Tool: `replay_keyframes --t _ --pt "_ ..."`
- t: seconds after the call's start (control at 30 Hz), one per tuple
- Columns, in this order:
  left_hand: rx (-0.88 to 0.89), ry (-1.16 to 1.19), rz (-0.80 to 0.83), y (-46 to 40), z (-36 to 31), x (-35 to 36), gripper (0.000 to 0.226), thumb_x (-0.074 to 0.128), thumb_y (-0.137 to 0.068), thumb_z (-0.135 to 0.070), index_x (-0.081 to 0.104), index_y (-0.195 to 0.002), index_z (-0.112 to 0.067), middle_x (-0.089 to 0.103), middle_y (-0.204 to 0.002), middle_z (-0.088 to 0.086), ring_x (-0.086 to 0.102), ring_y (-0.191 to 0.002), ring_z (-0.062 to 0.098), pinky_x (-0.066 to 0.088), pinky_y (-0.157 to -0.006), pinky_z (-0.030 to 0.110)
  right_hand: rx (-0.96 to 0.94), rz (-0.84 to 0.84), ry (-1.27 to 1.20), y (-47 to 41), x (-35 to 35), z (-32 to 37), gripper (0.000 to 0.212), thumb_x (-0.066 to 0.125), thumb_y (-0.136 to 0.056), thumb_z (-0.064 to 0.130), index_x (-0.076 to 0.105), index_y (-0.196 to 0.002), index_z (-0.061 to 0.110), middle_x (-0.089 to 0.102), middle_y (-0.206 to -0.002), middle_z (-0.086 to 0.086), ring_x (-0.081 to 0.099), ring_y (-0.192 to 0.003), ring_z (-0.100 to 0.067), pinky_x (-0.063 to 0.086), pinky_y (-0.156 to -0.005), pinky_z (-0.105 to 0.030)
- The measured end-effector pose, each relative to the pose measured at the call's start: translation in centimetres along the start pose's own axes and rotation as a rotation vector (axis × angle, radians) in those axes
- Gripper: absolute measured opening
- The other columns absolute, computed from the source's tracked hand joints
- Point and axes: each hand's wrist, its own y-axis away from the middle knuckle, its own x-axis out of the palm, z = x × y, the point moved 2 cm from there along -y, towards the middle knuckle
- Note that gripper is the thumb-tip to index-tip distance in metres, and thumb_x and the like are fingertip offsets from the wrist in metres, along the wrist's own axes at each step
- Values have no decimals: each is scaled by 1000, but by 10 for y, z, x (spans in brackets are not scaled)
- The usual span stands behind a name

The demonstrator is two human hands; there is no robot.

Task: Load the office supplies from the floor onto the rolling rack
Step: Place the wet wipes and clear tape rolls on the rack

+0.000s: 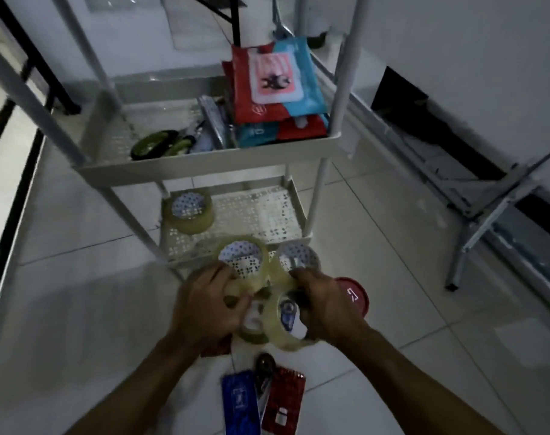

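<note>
I see my left hand [209,304] and my right hand [325,304] both grasping a cluster of clear tape rolls [261,277] just above the floor [79,277], near the front of the white rolling rack [204,164], whose lower shelf [267,215] already carries one more tape roll [189,211].

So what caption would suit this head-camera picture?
Both hands, left and right, carry clear tape rolls toward the rolling rack.
</note>
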Motion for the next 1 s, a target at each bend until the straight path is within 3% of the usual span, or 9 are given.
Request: replay_keyframes --t 0.2,0.33,0.47,0.57,0.67,0.73,0.83,0.93,1.0 --pt "-247 64 -54 -38 52 -4 26 77 -77 -31 69 -97 -18 66 -109 1 60 -97 19 41 -74 22 41 -153 32 -87 -11 31 35 61 -86 12 57 -121 18 67 -113 -10 65 -97 -29 55 -81 -35" --pt "-213 176 -30 -61 69 17 27 76 -80 -30 69 -100 -12 65 -107 4 59 -96 18 42 -78 24 42 -130 158 -125 -1 33 49 57 -89 6 52 -137 14 57 -133 -14 55 -120 -34 42 -100 -35" --pt "-78 171 19 -82 71 37 17 70 -83 -9 69 -100 -5 63 -106 11 59 -98 24 40 -76 23 104 -86 207 -133 8 19 46 56 -88 7 52 -133 16 55 -130 -13 55 -117 -34 47 -97 -38" --pt "-86 133 84 -92 68 50 36 62 -82 5 63 -117 -4 56 -126 16 51 -118 29 42 -96 29 179 -96 185 -138 9 8 39 59 -86 5 57 -124 14 62 -122 -11 60 -107 -29 51 -87 -33" --pt "-82 256 128 -92 67 54 65 59 -81 9 42 -141 -9 35 -150 13 30 -139 26 25 -110 26 285 -97 159 -151 9 6 36 63 -86 5 56 -121 11 61 -118 -11 61 -102 -25 54 -83 -32" --pt "-69 388 108 -91 70 51 61 54 -86 8 41 -142 -14 39 -146 7 35 -134 19 30 -111 27 286 -126 156 -163 8 8 35 62 -87 6 55 -121 12 59 -122 -10 61 -103 -24 54 -83 -31" --pt "-117 569 24 -93 75 42 29 48 -98 -12 54 -123 -25 51 -121 -13 52 -109 2 47 -92 22 246 -152 167 -178 8 13 30 57 -87 13 55 -117 16 57 -125 -9 57 -114 -25 50 -92 -33" --pt "-157 475 101 -96 79 40 22 47 -99 -31 62 -110 -19 56 -113 -4 58 -100 12 51 -86 37 331 -164 65 -177 13 14 43 58 -83 18 53 -126 15 46 -134 -15 48 -123 -30 48 -99 -42" --pt "-166 417 174 -99 80 42 30 41 -100 -38 63 -97 -18 59 -102 0 58 -93 15 50 -85 43 377 -175 63 -168 18 11 50 62 -80 14 51 -129 16 42 -135 -17 47 -122 -33 49 -94 -39"
